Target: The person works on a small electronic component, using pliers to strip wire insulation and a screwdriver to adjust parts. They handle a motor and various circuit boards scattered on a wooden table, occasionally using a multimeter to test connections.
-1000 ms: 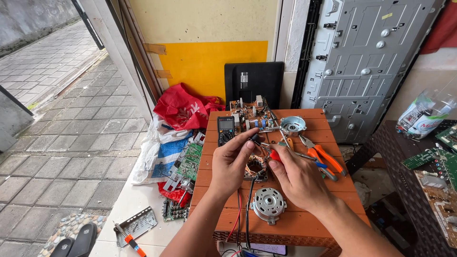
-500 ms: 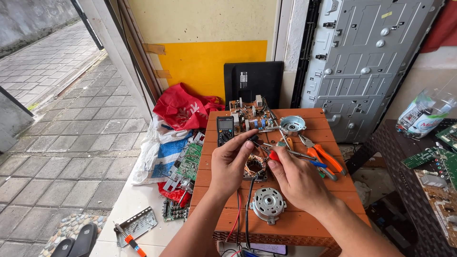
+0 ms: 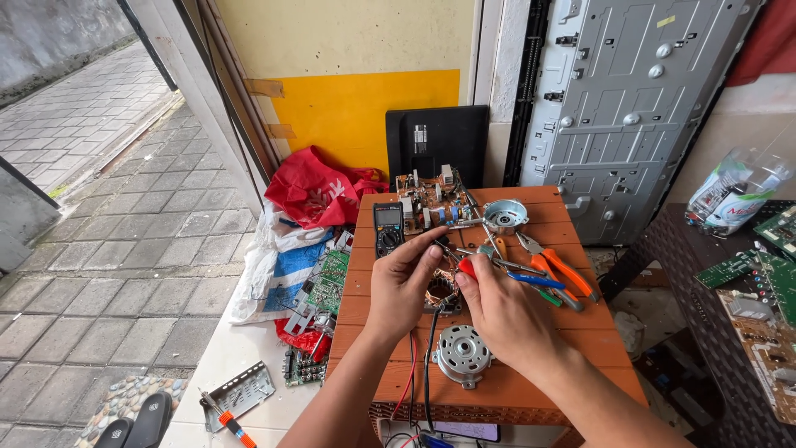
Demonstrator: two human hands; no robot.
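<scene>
My left hand (image 3: 404, 282) is curled, with thumb and fingers closed lightly around the small copper coil part (image 3: 437, 292) that sits on the brown slatted table (image 3: 572, 348); I hold it so it does not turn or slide. My right hand (image 3: 497, 311) is closed in a pinch on a thin tool with a red handle (image 3: 467, 267), and its tip goes toward the coil part between my two hands. The tip itself is too small to see well. The coil looks like wound copper wire in a ring, dull and reddish. A red wire (image 3: 408, 365) and a black wire (image 3: 429, 365) run from the part down toward me, over the table edge.

Just in front of my right wrist lies a round metal motor (image 3: 462, 355), silver and with ribs, flat on its side. Beyond my left fingers lies a dark multimeter (image 3: 388, 224), face up. Next to it stands a circuit board (image 3: 431, 199) crowded with small parts, and a round grey metal cover (image 3: 505, 214) like a shallow dish. To the right lie pliers with orange handles (image 3: 564, 270) and a screwdriver with a blue handle (image 3: 531, 280), near enough for my right hand to take.

Left of the table, on the pale floor, are a red plastic bag (image 3: 311, 191), a green circuit board (image 3: 327, 278) and a perforated metal bracket (image 3: 236, 392).
</scene>
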